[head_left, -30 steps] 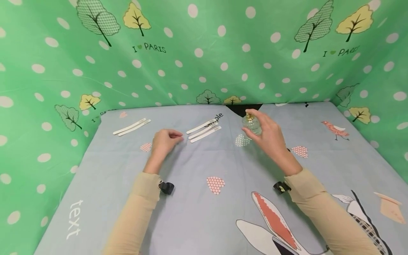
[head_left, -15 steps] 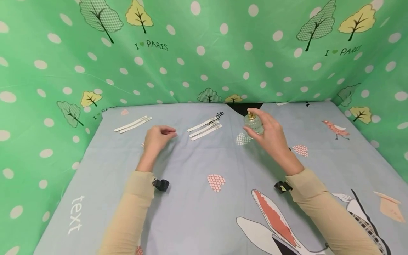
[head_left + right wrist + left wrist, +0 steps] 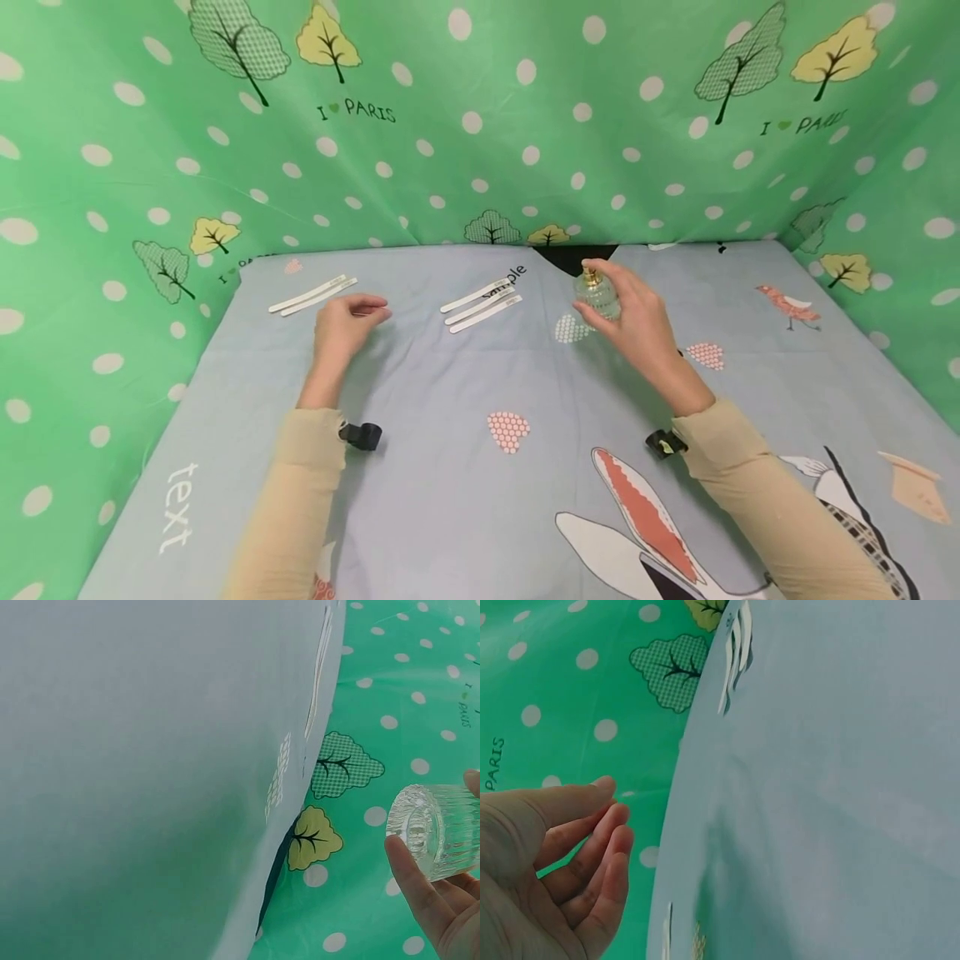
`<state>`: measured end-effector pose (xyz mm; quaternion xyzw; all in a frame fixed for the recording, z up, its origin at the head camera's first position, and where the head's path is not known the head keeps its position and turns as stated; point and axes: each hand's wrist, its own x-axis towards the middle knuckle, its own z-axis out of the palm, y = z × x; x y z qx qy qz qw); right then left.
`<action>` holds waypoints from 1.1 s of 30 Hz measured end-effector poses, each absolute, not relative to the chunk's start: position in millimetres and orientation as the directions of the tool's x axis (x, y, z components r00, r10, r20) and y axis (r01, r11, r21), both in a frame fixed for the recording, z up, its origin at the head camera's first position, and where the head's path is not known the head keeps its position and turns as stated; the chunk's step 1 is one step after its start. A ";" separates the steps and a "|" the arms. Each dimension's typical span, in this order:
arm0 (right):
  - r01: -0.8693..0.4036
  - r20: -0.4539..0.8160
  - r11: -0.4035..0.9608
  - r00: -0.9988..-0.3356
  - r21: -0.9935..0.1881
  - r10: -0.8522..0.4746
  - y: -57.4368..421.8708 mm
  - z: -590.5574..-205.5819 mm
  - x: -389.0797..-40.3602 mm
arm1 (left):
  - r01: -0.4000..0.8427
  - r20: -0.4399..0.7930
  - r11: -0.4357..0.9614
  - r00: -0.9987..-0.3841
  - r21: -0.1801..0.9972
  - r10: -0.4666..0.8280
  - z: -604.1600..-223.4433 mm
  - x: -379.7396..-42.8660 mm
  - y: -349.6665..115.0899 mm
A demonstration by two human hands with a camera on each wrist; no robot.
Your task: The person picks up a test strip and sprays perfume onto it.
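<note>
In the head view my right hand (image 3: 639,327) holds a round clear glass perfume bottle (image 3: 597,297) with a gold neck, a finger on its top and the thumb low on its side. The right wrist view shows the bottle's ribbed glass base (image 3: 427,832), tipped towards the camera. My left hand (image 3: 345,327) hangs over the table with nothing in it, fingers loosely bent and the thumb close to the index fingertip (image 3: 617,813). Just beyond it lie two white paper strips (image 3: 313,297). Between the hands are three more white strips (image 3: 482,307), side by side and slanted.
A pale blue printed cloth (image 3: 442,500) covers the table. Behind it and at the sides hangs a green dotted curtain (image 3: 480,92). A black patch (image 3: 570,257) shows at the back edge, and each wrist wears a small black camera (image 3: 362,436).
My left hand has moved left, away from the three strips and closer to the two. The right hand stays nearly in place with the perfume bottle. The strips have not moved.
</note>
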<state>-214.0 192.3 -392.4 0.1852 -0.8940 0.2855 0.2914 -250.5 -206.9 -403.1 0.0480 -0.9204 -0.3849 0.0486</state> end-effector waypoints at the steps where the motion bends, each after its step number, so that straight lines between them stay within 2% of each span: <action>1: -0.499 0.628 0.768 -0.760 -0.402 -0.165 192.5 -392.9 -213.9 | -0.052 0.057 0.696 -0.990 0.717 -0.132 -403.2 -250.2 -209.0; 15: -0.492 0.630 0.772 -0.761 -0.403 -0.156 195.1 -392.6 -214.7 | -0.114 0.095 0.675 -0.959 0.729 -0.266 -405.7 -257.1 -245.2; 33: -0.485 0.629 0.772 -0.764 -0.410 -0.145 196.6 -394.1 -214.6 | -0.334 -0.050 0.579 -0.892 0.744 -0.450 -413.1 -267.7 -310.3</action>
